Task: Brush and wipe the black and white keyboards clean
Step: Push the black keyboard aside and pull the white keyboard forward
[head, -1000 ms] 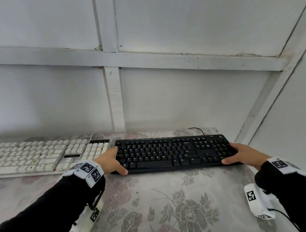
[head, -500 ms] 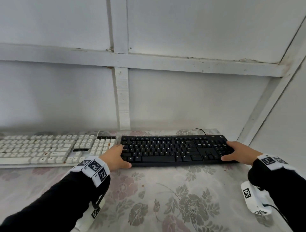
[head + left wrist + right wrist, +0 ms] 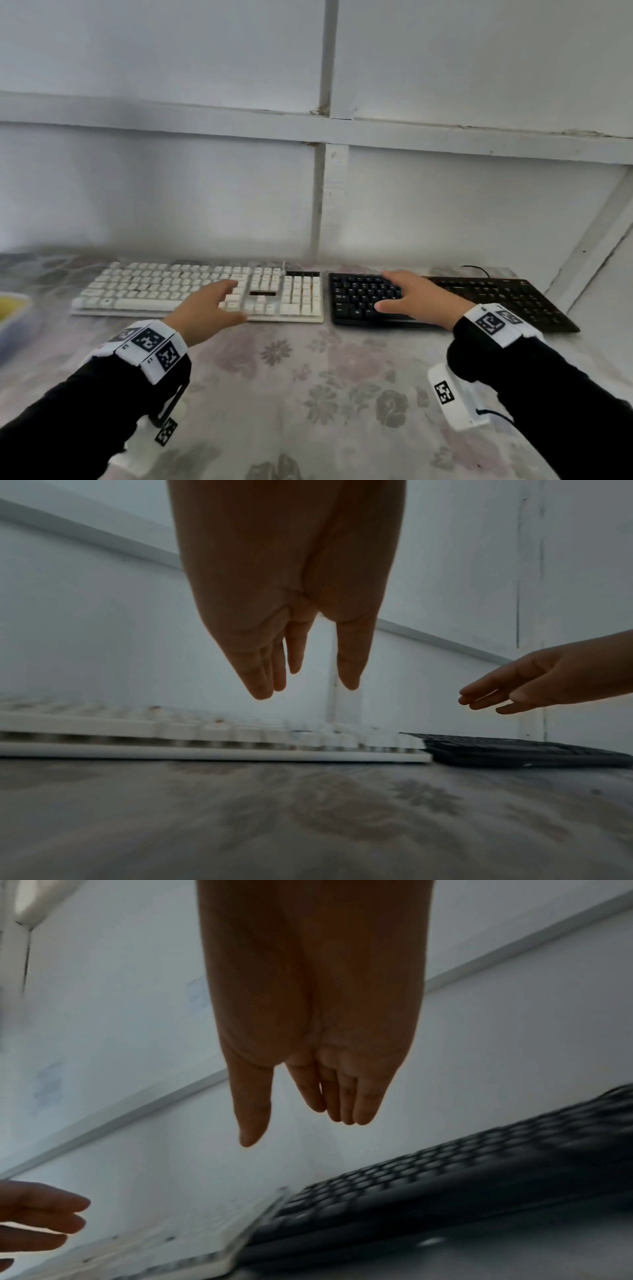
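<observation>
A white keyboard (image 3: pixel 164 291) lies at the back left of the floral-clothed table, and a black keyboard (image 3: pixel 507 301) lies to its right, almost touching it. My left hand (image 3: pixel 219 301) hovers over the white keyboard's right half with straight fingers and holds nothing. In the left wrist view that hand (image 3: pixel 304 674) hangs clear above the white keyboard (image 3: pixel 212 739). My right hand (image 3: pixel 400 291) hovers over the black keyboard's left half, fingers extended and empty. The right wrist view shows this hand (image 3: pixel 301 1123) above the black keyboard (image 3: pixel 445 1185).
A white panelled wall (image 3: pixel 445 212) rises directly behind both keyboards. A slanted white beam (image 3: pixel 596 240) closes the right side. A blurred container with something yellow (image 3: pixel 10 308) sits at the far left edge. The floral tablecloth (image 3: pixel 308 394) spreads in front of the keyboards.
Both hands have let go of the black keyboard's ends and moved left, lifted above the keys. The view has swung left, showing the whole white keyboard.
</observation>
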A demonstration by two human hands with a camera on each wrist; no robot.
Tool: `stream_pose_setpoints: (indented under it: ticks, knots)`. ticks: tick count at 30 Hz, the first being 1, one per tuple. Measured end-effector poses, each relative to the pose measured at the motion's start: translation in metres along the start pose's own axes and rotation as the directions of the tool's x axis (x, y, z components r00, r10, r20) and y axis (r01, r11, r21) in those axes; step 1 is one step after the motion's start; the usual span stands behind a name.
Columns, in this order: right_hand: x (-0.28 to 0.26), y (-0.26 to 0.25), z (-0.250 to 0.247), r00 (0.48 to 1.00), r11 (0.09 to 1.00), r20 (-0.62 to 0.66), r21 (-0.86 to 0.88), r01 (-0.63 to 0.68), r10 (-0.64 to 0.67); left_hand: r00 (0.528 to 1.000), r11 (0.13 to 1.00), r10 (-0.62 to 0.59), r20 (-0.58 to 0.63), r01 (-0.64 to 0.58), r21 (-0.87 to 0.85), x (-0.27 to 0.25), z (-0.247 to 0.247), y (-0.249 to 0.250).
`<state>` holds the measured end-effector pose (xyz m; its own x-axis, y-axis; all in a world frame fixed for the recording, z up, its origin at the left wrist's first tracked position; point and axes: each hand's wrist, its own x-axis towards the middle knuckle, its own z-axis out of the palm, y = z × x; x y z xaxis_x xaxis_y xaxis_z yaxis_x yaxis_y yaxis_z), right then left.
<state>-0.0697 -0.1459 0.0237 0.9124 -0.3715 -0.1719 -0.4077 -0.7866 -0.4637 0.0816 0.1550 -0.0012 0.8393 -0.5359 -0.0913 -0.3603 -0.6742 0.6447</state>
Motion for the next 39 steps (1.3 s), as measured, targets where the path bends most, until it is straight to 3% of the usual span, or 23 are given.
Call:
stream_pose_setpoints:
  ticks: [7, 12, 16, 30, 39]
  knots:
    - [0.027, -0.091, 0.064, 0.999, 0.987, 0.039, 0.155, -0.038, 0.032, 0.991, 0.991, -0.125, -0.041, 0.126, 0.042, -0.003, -0.078, -0.098]
    - [0.078, -0.066, 0.101, 0.998, 0.983, 0.006, 0.174, -0.062, 0.062, 0.969, 0.971, -0.236, -0.068, 0.238, 0.028, 0.019, -0.110, -0.145]
    - [0.054, -0.112, 0.097, 0.988, 0.982, -0.033, 0.117, -0.147, 0.152, 0.972, 0.976, -0.218, -0.082, 0.218, -0.011, 0.038, -0.125, -0.171]
    - [0.061, -0.121, 0.103, 0.962, 0.953, -0.021, 0.142, -0.267, 0.272, 0.943, 0.942, -0.331, 0.023, 0.332, -0.042, 0.062, -0.135, -0.185]
    - [0.045, -0.115, 0.103, 0.952, 0.900, -0.018, 0.332, -0.282, 0.305, 0.926, 0.927, -0.374, -0.042, 0.375, 0.022, 0.047, -0.129, -0.182]
